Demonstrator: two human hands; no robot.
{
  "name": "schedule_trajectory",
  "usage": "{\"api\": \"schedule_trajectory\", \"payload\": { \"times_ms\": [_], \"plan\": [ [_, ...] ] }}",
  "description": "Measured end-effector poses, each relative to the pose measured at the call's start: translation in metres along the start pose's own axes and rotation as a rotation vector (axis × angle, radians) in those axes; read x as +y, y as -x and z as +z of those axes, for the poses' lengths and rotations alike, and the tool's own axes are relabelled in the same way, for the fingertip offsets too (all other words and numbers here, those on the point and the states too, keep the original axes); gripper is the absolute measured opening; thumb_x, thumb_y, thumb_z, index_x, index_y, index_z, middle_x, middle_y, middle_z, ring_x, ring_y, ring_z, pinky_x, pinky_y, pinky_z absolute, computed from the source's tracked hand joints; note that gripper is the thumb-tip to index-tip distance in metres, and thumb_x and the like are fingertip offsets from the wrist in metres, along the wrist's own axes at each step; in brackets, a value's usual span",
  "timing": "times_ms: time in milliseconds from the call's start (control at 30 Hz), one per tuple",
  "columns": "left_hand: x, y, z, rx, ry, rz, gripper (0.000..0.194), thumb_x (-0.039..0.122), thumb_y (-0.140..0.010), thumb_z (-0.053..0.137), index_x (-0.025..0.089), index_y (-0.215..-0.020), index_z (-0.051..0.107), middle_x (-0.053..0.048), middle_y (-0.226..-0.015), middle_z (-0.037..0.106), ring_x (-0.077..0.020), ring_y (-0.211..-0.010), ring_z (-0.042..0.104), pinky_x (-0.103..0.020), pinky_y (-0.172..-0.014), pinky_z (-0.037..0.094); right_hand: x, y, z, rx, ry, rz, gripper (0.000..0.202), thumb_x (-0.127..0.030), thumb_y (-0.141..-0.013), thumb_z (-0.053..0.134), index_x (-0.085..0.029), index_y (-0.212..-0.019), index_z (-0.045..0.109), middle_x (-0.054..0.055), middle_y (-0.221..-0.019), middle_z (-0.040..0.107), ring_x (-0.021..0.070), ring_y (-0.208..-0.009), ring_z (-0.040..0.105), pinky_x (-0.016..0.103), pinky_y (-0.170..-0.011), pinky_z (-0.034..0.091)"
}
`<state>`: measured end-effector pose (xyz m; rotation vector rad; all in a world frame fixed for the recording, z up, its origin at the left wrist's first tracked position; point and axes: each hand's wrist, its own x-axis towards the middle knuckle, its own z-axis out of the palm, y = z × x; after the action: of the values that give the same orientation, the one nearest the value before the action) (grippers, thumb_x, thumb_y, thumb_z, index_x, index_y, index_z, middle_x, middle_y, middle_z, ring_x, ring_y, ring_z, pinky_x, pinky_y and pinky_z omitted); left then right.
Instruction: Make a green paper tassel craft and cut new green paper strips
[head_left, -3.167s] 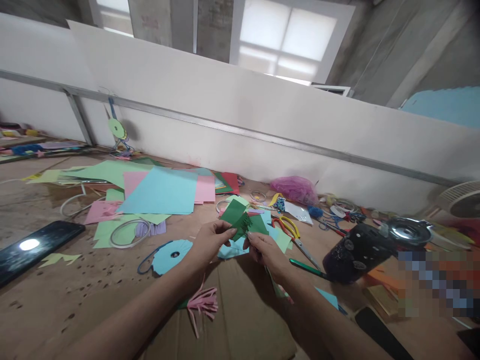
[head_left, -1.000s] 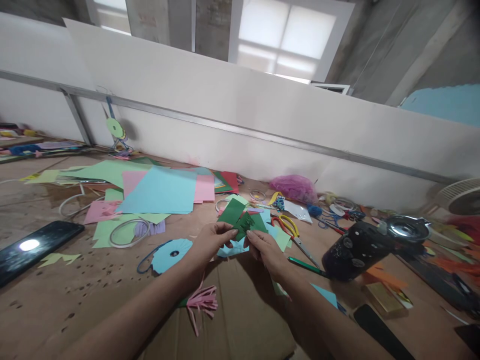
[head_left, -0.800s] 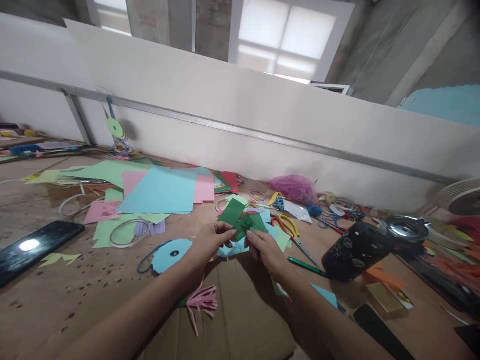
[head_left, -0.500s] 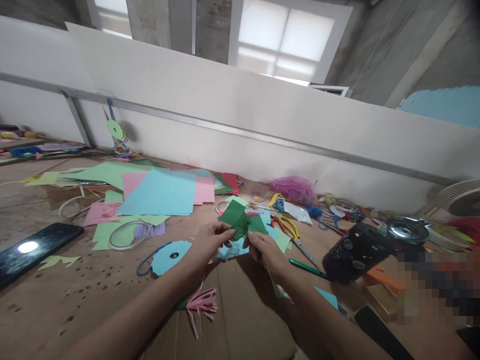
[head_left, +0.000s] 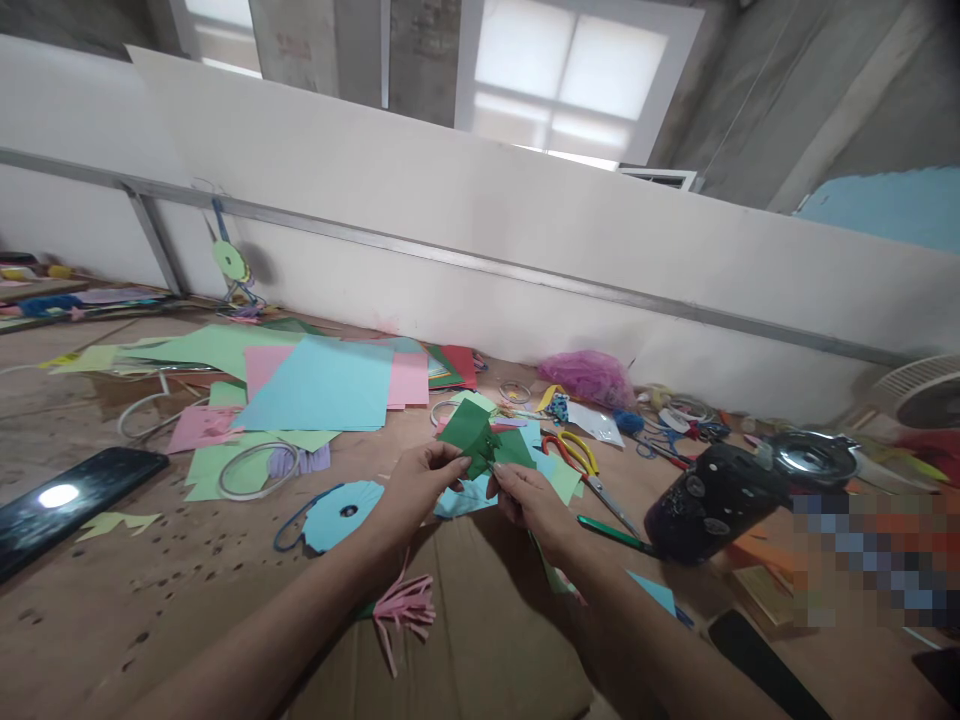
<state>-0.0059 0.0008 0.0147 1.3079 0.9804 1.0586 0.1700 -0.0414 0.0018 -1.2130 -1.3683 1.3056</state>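
A piece of dark green paper [head_left: 466, 428] is pinched between the fingers of my left hand [head_left: 433, 478], near the middle of the view. My right hand [head_left: 525, 495] is closed at the paper's lower right part, its fingertips together on a green piece. Dark, thin marks or strands show where the green pieces meet, too small to make out. Below my hands lies a cardboard sheet [head_left: 480, 620]. A pink fringed paper tassel [head_left: 405, 607] rests by my left forearm, and a blue pleated paper disc [head_left: 345, 515] sits left of my left hand.
Scissors [head_left: 592, 480] and a green cutter [head_left: 611, 533] lie right of my hands, close to a black jug [head_left: 712, 500]. Large paper sheets [head_left: 322, 385] spread at the back left. A phone [head_left: 75, 500] lies at left. A white board [head_left: 450, 220] stands behind the table.
Both hands stay almost where they were. The dark strands at the middle of the green paper look less spread, and the green pieces there have shifted slightly.
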Motion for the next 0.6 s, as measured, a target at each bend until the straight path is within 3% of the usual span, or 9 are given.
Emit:
{"api": "schedule_trajectory", "payload": {
  "times_ms": [600],
  "plan": [
    [-0.011,-0.003,-0.001,-0.032,-0.015,-0.023,0.032,0.046,-0.06,0.076,0.016,-0.066,0.065,-0.001,-0.061,0.064,-0.0141,-0.054,0.056,-0.026,-0.056,0.042,0.001,0.0,0.0,0.011,0.027,-0.023,0.047,-0.061,-0.087,0.053,-0.017,-0.07,0.058,-0.007,-0.044,0.038,0.009,-0.043,0.032,0.026,-0.046,0.018]
  ]
}}
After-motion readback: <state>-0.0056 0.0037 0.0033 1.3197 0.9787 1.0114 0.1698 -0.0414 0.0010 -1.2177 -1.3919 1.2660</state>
